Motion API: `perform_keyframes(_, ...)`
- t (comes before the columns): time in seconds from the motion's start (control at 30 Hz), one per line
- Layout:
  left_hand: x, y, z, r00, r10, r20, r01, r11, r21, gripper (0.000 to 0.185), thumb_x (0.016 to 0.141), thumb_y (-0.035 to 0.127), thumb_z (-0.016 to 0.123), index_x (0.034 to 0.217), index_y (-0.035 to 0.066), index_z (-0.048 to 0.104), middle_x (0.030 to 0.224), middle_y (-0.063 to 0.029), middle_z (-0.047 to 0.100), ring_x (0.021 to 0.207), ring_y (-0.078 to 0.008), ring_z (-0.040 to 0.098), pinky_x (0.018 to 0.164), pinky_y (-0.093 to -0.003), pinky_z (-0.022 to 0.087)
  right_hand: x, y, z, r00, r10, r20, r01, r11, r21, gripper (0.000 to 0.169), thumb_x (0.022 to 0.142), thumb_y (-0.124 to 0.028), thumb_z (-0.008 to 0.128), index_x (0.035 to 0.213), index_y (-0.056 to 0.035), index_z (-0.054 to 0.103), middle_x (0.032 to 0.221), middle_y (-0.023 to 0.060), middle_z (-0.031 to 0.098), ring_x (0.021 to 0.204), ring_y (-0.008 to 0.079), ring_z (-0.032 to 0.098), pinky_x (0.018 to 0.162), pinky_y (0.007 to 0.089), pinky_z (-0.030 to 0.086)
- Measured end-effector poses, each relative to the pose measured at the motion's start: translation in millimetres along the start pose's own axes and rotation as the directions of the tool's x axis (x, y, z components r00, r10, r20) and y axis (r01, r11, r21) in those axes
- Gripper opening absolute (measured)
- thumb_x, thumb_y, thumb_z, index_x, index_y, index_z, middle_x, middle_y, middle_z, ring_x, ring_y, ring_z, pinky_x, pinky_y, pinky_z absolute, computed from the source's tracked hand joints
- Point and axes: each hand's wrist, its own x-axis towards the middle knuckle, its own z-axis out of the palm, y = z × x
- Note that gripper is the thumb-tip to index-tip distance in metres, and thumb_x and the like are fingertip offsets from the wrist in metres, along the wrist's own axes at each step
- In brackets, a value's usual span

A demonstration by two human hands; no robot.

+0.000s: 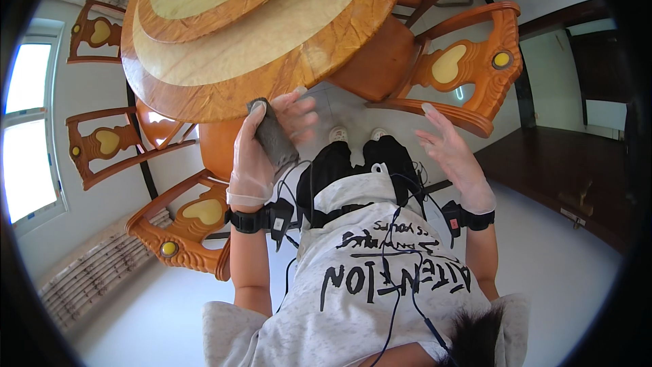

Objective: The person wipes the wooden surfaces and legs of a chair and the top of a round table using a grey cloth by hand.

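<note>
My left hand [260,148], in a thin clear glove, grips a folded dark grey cloth [275,135] between thumb and fingers. It is near the front edge of a round table [285,79] with an orange-brown marbled rim and a cream top. My right hand [451,155], gloved the same way, is raised with its fingers apart and nothing in it, in front of a carved wooden chair. A smaller round turntable [204,30] with the same pattern lies on the table.
Carved wooden chairs stand around the table, one near my right hand [458,71], one at lower left [188,224]. Thin cables [392,285] hang down my front from the wrist straps. A dark wooden door [555,178] is at the right, a window [33,163] at the left.
</note>
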Motion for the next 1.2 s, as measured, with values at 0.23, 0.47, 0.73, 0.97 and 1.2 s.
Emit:
perform_keyframes(0.23,35.4,12.4,-73.0,0.867,0.387,-0.312,-0.187,0.835,0.517,0.050,0.095,0.046,0.049,0.117,0.003,0.063,0.090,-0.0017,0.053,0.074,-0.0090,0.051,0.061,-0.0220,0.043,-19.1,23.1,-40.9,0.982,0.133,-0.135,-0.148,0.984,-0.104,0.038,0.093,-0.021,0.058,0.127,-0.0043,0.051,0.130,0.0038,0.051,0.109,0.0124,0.054,0.094,0.0276,0.039)
perform_keyframes(0.47,94.0,32.2,-126.3,0.843,0.286,-0.456,0.084,0.767,0.636,0.043,0.094,0.028,0.055,0.129,0.002,0.052,0.110,-0.0100,0.055,0.099,-0.0174,0.057,0.086,-0.0270,0.047,-27.7,31.3,-46.6,0.977,0.126,-0.170,-0.147,0.982,-0.121,0.030,0.093,-0.023,0.056,0.118,-0.0049,0.057,0.109,0.0009,0.057,0.095,0.0088,0.055,0.088,0.0250,0.040)
perform_keyframes(0.73,28.0,-6.2,-165.9,0.758,0.536,-0.371,-0.031,0.598,0.801,0.048,0.084,0.024,0.070,0.125,0.006,0.053,0.128,-0.0132,0.044,0.115,-0.0219,0.046,0.097,-0.0305,0.038,-64.3,21.5,-37.7,0.970,0.035,-0.241,-0.107,0.951,-0.291,0.058,0.080,-0.006,0.057,0.136,-0.0046,0.043,0.130,0.0101,0.048,0.126,0.0199,0.043,0.107,0.0332,0.031)
perform_keyframes(0.97,-69.7,-5.9,-119.2,0.915,0.250,-0.316,0.302,0.095,0.949,0.012,0.078,0.012,0.070,0.081,0.002,0.065,0.075,-0.0065,0.059,0.070,-0.0160,0.056,0.061,-0.0311,0.045,-93.7,44.6,-85.9,0.865,0.468,-0.179,-0.479,0.669,-0.567,0.032,0.083,-0.012,0.066,0.113,-0.0038,0.062,0.112,0.0036,0.057,0.107,0.0169,0.053,0.092,0.0298,0.042)
perform_keyframes(1.2,-120.4,-29.8,-56.5,0.865,-0.329,-0.379,0.460,0.215,0.862,0.022,0.076,0.019,0.076,0.090,0.003,0.071,0.088,-0.0088,0.060,0.081,-0.0180,0.060,0.071,-0.0299,0.047,-90.4,57.1,-93.1,0.896,0.432,0.102,-0.209,0.614,-0.761,0.017,0.086,-0.017,0.067,0.095,-0.0033,0.070,0.081,0.0082,0.056,0.079,0.0186,0.057,0.068,0.0299,0.046)
